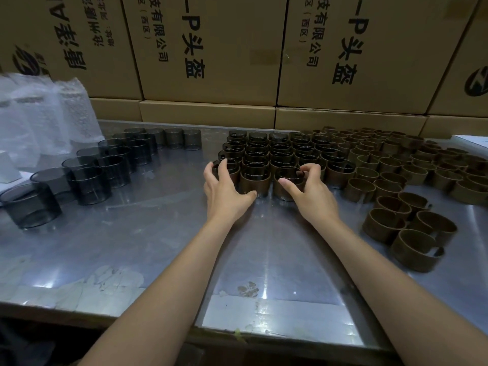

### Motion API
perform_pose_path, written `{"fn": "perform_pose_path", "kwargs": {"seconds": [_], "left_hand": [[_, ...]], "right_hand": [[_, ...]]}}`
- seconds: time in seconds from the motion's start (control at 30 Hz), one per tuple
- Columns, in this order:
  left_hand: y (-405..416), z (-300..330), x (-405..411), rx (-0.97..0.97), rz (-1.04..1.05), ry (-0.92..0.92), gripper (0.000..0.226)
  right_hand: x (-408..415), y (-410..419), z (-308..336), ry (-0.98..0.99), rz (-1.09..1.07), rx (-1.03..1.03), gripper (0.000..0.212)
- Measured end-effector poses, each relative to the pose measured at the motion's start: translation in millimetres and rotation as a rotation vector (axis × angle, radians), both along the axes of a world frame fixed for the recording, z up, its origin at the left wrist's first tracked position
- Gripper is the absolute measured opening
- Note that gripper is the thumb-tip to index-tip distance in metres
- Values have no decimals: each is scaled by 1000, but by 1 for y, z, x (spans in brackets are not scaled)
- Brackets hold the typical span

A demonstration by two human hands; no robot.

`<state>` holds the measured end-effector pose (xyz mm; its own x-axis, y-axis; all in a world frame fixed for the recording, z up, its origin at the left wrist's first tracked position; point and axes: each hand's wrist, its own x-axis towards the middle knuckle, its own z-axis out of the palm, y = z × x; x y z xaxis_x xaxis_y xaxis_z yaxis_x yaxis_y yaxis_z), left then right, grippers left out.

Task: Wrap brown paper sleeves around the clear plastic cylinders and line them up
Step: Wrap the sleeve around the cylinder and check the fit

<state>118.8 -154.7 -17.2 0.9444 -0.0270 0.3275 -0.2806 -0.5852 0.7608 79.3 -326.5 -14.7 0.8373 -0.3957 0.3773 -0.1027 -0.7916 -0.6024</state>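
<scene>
A block of clear cylinders wrapped in brown paper sleeves stands in rows at the middle of the metal table. My left hand cups the front-left wrapped cylinder, fingers curled round its left side, thumb against the neighbouring cylinder. My right hand grips another front-row wrapped cylinder, with the fingers hooked over its far rim and the thumb on its near side. Bare smoky-clear cylinders stand in rows at the left. Empty brown sleeves lie grouped at the right.
Stacked cardboard boxes form a wall along the table's back edge. Bubble-wrap bags sit at the back left. A white sheet or tray shows at the far right. Bare metal lies between my arms and the near edge.
</scene>
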Motion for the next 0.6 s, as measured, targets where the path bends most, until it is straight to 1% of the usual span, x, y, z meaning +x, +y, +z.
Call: {"fn": "perform_pose_path", "kwargs": {"seconds": [0.2,0.37,0.6], "left_hand": [[-1,-3,1,26,8,-25,85],[-2,-4,2,32,9,-46,76],[-3,-5,3,41,10,-48,74]], "right_hand": [[5,2,0,22,-14,-99,61],[7,2,-1,71,0,-184,60],[7,2,-2,90,3,-221,69]]}}
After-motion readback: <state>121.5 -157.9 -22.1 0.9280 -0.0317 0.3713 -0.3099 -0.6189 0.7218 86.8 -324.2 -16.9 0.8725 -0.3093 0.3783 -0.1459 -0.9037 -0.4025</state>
